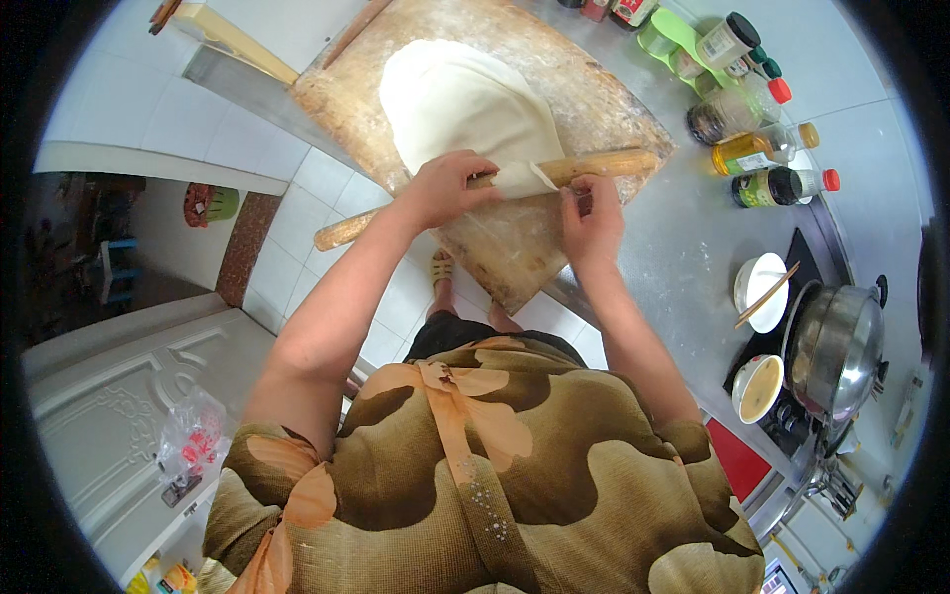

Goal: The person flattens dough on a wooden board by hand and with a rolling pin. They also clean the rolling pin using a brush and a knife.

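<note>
A large, thin sheet of pale dough (475, 104) lies on a floured wooden board (594, 82). Its near edge wraps over a long wooden rolling pin (616, 163), which lies slantwise across the board and juts past its left side. My left hand (453, 189) grips the pin just left of the wrapped dough, with thumb and fingers on either side. At the other end of that flap, my right hand (594, 215) has its fingers curled and its fingertips at the dough's edge, seeming to pinch it below the pin.
On the metal counter (668, 245), right of the board, stand several sauce and oil bottles (757, 145) and a green rack (672, 44). Nearer are a white bowl with chopsticks (761, 293), a bowl of yellowish liquid (761, 390) and a lidded steel pot (835, 349). The board overhangs the counter's front edge.
</note>
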Motion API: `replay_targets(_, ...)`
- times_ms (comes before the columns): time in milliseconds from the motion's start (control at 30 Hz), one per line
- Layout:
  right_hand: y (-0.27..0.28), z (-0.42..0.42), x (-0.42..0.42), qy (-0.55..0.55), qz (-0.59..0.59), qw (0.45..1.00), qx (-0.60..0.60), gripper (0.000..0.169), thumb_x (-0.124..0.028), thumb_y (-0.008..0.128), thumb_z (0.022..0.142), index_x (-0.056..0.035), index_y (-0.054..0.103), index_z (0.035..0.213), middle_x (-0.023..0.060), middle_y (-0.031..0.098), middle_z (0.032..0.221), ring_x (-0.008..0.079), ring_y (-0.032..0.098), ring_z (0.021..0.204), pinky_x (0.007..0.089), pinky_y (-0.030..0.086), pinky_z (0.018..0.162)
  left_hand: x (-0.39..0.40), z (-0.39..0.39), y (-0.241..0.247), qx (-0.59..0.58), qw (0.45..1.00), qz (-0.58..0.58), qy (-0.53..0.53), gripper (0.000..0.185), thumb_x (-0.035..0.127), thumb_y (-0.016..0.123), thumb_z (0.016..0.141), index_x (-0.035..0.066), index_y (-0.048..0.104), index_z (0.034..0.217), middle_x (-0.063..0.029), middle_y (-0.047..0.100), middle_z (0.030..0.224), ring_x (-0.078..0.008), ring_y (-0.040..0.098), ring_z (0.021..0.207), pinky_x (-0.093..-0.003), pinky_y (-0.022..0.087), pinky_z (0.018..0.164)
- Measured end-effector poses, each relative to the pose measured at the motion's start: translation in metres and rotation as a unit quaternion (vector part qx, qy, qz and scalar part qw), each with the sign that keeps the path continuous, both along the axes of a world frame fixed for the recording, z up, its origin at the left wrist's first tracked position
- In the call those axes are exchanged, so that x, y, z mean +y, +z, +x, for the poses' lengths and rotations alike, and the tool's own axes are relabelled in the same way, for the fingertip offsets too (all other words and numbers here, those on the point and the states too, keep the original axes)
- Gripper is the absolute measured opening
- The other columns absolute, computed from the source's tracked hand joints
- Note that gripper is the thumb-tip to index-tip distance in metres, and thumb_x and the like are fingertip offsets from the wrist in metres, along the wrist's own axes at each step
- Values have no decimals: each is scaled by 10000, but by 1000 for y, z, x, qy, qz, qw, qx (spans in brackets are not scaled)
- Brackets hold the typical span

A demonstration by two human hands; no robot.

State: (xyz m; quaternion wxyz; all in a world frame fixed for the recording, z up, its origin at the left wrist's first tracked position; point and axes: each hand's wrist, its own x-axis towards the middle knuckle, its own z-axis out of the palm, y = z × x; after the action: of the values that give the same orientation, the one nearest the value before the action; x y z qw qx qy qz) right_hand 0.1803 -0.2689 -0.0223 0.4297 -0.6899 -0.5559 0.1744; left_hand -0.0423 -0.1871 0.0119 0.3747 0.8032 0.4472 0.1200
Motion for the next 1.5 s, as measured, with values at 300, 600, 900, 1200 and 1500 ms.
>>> replay_targets(300, 27, 0, -17, 247, 77, 966, -18, 306, -38, 675, 808, -106, 666, 1107, 108, 647, 1122, 310, 665, 942, 371, 550, 772, 2, -5, -14, 0, 1000, 11, -28, 393, 283, 713, 838, 16, 670, 1123, -133, 656, 1080, -281, 617, 1019, -349, 487, 893)
replay_targets(600, 28, 17, -5, 158, 11, 983, -89, 330, -53, 650, 840, -145, 657, 1156, 88, 629, 1212, 309, 655, 997, 380, 560, 798, 5, -3, -9, 4, 998, -4, -55, 387, 289, 698, 850, 21, 669, 1127, -124, 645, 1078, -290, 608, 1022, -364, 482, 888)
replay_targets(900, 40, 9, 4, 279, 91, 937, -190, 465, -108, 705, 749, -142, 631, 1207, 60, 634, 1222, 282, 593, 1096, 415, 463, 939, 0, -2, -3, 19, 999, 8, -50, 371, 270, 696, 841, 36, 672, 1129, -116, 636, 1066, -287, 595, 1039, -367, 477, 904)
replay_targets(1200, 28, -5, 26, 333, -9, 919, -209, 492, -155, 746, 728, -135, 631, 1206, 51, 622, 1166, 269, 573, 1092, 421, 443, 939, -31, 0, -9, -27, 984, 177, 16, 487, 221, 773, 744, 91, 644, 1195, -101, 615, 1121, -310, 573, 1039, -404, 481, 892)
replay_targets(1500, 40, -3, 42, 352, -61, 912, -201, 460, -187, 760, 742, -132, 644, 1184, 83, 607, 1086, 307, 570, 1039, 422, 464, 908, -55, -9, -19, -3, 951, 297, 81, 604, 147, 778, 678, 156, 600, 1255, -52, 604, 1158, -279, 574, 1045, -421, 458, 905)
